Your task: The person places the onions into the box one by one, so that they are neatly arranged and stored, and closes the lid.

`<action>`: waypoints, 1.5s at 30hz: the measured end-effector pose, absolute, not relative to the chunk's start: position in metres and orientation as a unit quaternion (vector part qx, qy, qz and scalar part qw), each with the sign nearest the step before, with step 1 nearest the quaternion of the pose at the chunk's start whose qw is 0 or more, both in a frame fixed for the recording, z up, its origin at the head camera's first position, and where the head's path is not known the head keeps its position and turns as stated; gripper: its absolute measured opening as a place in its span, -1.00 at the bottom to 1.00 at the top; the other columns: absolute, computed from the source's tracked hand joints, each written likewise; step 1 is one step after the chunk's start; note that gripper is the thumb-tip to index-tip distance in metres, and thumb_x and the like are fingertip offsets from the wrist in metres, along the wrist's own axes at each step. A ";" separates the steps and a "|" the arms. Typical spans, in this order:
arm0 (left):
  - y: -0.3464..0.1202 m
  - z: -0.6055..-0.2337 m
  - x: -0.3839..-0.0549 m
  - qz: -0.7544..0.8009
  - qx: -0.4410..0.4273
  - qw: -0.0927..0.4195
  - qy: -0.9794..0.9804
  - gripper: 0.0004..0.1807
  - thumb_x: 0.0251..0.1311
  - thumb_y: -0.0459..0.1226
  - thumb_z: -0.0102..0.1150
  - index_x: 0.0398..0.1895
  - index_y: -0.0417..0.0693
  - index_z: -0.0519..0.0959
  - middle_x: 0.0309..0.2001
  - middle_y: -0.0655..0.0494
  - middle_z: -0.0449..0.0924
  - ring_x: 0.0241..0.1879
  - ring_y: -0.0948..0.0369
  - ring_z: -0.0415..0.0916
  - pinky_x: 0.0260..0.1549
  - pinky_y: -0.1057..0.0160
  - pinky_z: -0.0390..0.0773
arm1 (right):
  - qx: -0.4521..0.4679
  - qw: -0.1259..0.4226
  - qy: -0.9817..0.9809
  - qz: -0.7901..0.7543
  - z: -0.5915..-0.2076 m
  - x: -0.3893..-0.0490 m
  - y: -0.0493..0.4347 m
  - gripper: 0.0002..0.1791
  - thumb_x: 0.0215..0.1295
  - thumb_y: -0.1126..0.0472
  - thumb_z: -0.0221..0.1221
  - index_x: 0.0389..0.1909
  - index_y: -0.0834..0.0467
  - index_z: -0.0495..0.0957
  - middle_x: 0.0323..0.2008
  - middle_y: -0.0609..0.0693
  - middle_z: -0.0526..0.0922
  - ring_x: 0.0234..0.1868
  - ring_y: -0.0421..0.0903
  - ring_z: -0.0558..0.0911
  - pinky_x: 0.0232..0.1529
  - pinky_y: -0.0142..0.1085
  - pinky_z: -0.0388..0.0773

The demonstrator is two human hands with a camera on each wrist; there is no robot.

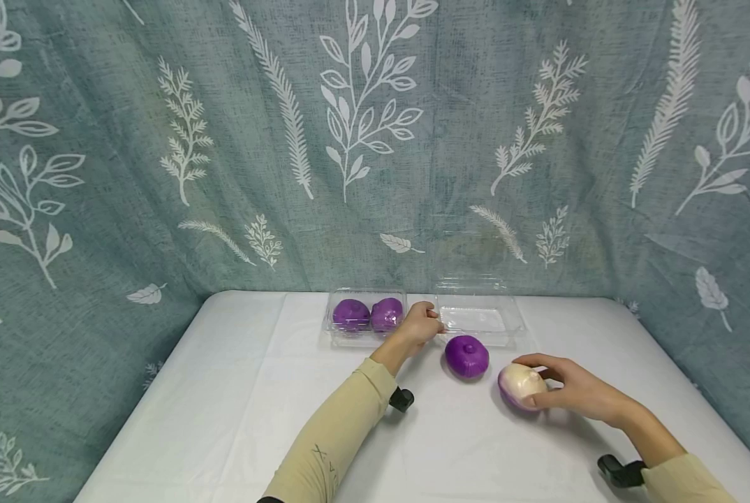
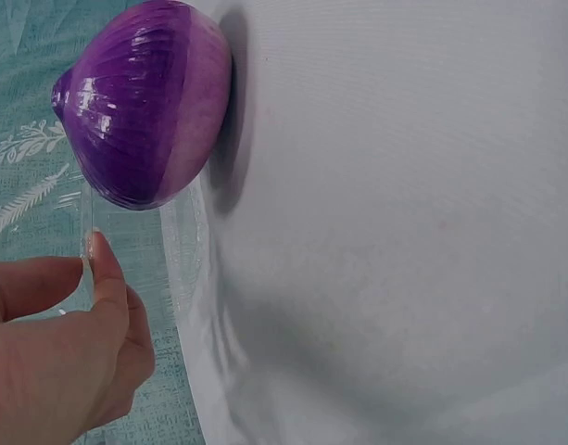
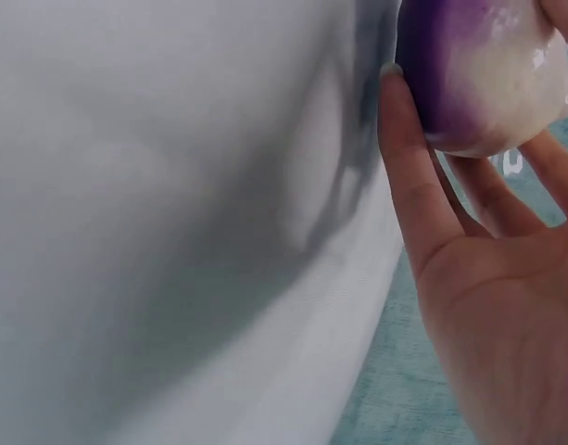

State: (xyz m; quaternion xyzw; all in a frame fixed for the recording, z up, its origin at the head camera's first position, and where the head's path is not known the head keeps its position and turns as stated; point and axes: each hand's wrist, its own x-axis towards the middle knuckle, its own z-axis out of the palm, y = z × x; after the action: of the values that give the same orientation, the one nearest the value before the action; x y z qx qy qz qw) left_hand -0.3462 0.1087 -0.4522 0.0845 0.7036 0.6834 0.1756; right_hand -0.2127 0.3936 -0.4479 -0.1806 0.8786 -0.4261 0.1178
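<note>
Gripping the white-and-purple onion at the table's right, the right hand has its fingers and thumb curled about it; whether it touches the cloth is hard to tell. Just beside it sits a purple onion, unheld. Beyond that, the left hand pinches the edge of the open clear container between thumb and finger. Left of it, a second clear container holds two purple onions. The step in hand appears to be steadying the container while handling the onion; the next move likely calls for a firm pinch there and careful clearance past the unheld onion.
</note>
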 end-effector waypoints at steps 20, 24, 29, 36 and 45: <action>0.106 -0.454 -0.346 0.680 0.092 0.166 0.708 -0.27 0.19 -0.68 0.04 0.47 -0.55 0.12 0.22 -0.36 0.35 -0.09 0.05 0.60 0.09 0.24 0.65 | -0.156 0.016 0.892 -0.423 -0.418 -0.246 0.357 -0.29 0.29 0.06 0.42 0.41 0.13 0.42 0.29 0.14 0.53 0.19 0.18 0.54 -0.10 -0.24 0.63; 0.106 -0.454 -0.346 0.683 0.091 0.167 0.705 -0.27 0.19 -0.68 0.05 0.47 -0.56 0.12 0.19 -0.33 0.37 -0.10 0.05 0.59 0.07 0.24 0.66 | -0.152 0.001 0.893 -0.424 -0.414 -0.256 0.348 -0.29 0.30 0.08 0.41 0.42 0.15 0.41 0.31 0.16 0.52 0.20 0.19 0.54 -0.06 -0.19 0.61; 0.108 -0.454 -0.347 0.686 0.092 0.158 0.704 -0.27 0.15 -0.70 0.06 0.44 -0.59 0.14 0.09 -0.26 0.40 -0.10 0.04 0.58 0.01 0.26 0.68 | -0.149 -0.009 0.896 -0.419 -0.410 -0.267 0.340 -0.26 0.29 0.05 0.42 0.42 0.17 0.40 0.31 0.19 0.52 0.21 0.22 0.55 -0.05 -0.17 0.61; 0.110 -0.454 -0.347 0.670 0.076 0.150 0.723 -0.26 0.11 -0.67 0.13 0.43 -0.53 0.21 0.13 -0.26 0.45 -0.07 0.06 0.56 0.03 0.21 0.64 | -0.137 -0.020 0.909 -0.394 -0.408 -0.284 0.335 -0.19 0.31 0.01 0.41 0.47 0.22 0.33 0.37 0.29 0.43 0.26 0.31 0.52 -0.01 -0.05 0.70; 0.109 -0.452 -0.346 0.675 0.075 0.150 0.718 -0.27 0.12 -0.68 0.11 0.43 -0.54 0.20 0.17 -0.30 0.42 -0.09 0.07 0.58 0.01 0.26 0.60 | -0.128 -0.022 0.916 -0.379 -0.417 -0.305 0.329 -0.19 0.34 0.00 0.37 0.48 0.27 0.30 0.38 0.33 0.40 0.25 0.35 0.51 0.10 0.13 0.64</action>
State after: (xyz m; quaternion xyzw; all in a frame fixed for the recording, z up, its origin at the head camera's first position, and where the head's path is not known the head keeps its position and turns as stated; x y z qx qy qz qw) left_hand -0.3455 0.1088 -0.4524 0.0752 0.7184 0.6750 0.1505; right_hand -0.3050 0.3295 -0.4172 -0.1278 0.9161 -0.3793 -0.0221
